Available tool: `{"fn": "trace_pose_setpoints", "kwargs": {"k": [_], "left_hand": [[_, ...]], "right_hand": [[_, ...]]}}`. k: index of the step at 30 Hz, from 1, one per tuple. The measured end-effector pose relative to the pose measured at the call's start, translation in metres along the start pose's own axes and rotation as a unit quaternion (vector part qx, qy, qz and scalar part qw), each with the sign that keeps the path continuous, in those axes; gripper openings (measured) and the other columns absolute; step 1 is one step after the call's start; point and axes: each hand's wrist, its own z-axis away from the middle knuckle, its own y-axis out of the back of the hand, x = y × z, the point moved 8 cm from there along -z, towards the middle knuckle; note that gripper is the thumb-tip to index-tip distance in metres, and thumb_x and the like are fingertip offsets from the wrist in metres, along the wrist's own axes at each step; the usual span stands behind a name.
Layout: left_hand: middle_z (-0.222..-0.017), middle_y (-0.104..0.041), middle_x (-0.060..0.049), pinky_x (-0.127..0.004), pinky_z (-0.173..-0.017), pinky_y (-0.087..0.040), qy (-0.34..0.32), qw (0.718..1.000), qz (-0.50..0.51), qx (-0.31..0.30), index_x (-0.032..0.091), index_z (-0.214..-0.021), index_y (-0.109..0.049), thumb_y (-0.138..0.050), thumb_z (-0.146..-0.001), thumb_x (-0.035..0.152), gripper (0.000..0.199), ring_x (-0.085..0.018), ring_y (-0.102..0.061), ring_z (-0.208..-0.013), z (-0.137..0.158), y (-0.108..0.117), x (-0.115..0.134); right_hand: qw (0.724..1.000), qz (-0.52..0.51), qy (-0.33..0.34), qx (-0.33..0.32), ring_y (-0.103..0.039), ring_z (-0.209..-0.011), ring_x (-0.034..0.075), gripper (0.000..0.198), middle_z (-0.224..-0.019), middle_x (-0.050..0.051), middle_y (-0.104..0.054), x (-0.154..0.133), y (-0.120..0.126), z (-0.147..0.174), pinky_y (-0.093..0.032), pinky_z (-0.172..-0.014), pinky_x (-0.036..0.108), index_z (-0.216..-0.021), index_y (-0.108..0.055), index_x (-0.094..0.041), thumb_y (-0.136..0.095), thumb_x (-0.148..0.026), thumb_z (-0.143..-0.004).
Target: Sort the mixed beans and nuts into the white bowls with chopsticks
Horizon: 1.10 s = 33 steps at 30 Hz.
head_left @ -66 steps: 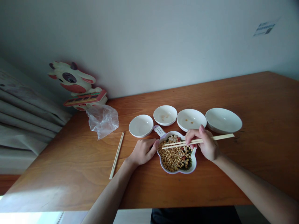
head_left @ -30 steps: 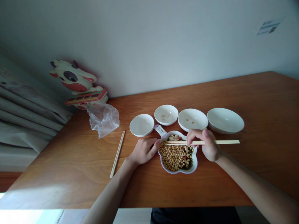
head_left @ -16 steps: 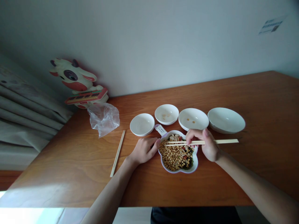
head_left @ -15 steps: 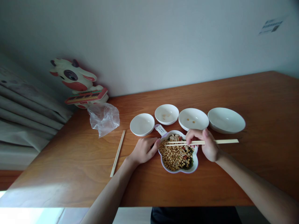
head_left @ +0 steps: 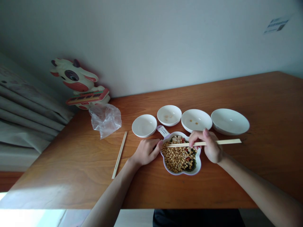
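A scalloped white bowl with a lilac rim and a short labelled handle holds yellow soybeans, peanuts, some red pieces and dark green bits. My left hand is closed at the bowl's left edge, thumb on the rim. Above the bowl's right side, my right hand grips a pair of wooden chopsticks. Their tips reach left among the soybeans near the rim, lying nearly together. Whether a bean is pinched between them I cannot tell.
Behind stands a row of white bowls: a left one, one with a few pale pieces, one with two brownish beans, and a right one. Leftward lie spare chopsticks, a clear plastic bag and a cow toy.
The chopstick tips have drawn together and shifted slightly left in the soybeans. My left hand and the bowls stay in place.
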Motion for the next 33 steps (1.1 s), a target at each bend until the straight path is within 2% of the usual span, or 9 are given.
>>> {"fn": "trace_pose_setpoints", "kwargs": {"k": [11, 33], "left_hand": [[-0.073, -0.057, 0.000, -0.030, -0.065, -0.033, -0.002, 1.000, 0.003, 0.003, 0.020, -0.079, -0.048, -0.035, -0.117, 0.045, 0.048, -0.013, -0.047, -0.065, 0.000, 0.000, -0.001], [-0.073, -0.059, 0.000, -0.029, -0.066, -0.034, -0.015, 1.000, 0.003, 0.007, 0.019, -0.079, -0.051, -0.034, -0.118, 0.044, 0.049, -0.013, -0.048, -0.065, 0.000, 0.000, 0.002]], "right_hand": [[1.000, 0.006, -0.009, 0.006, -0.058, -0.058, 0.017, 0.072, -0.071, 0.004, -0.070, -0.001, -0.002, -0.001, -0.043, -0.059, 0.034, -0.078, -0.078, -0.022, -0.028, -0.058, -0.116], [0.991, -0.087, -0.034, 0.100, -0.054, -0.049, 0.015, 0.076, -0.062, 0.007, -0.068, 0.001, 0.013, -0.004, -0.035, -0.048, 0.033, -0.066, -0.077, -0.020, -0.035, -0.063, -0.113]]}}
